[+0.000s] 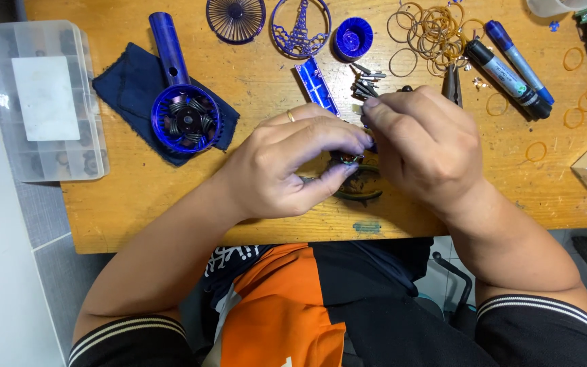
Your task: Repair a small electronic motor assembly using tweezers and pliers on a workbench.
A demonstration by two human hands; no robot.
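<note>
— While both hands are kept together over the worktop [171,211], what is held?
— A small dark part [349,158] is pinched by left hand [287,166] fingers; right hand [426,146] fingers are closed on it too.

A worn wooden table [171,217] fills the view from nine to three o'clock; pale grey floor tiles [42,224] show at seven o'clock, under even light.
</note>
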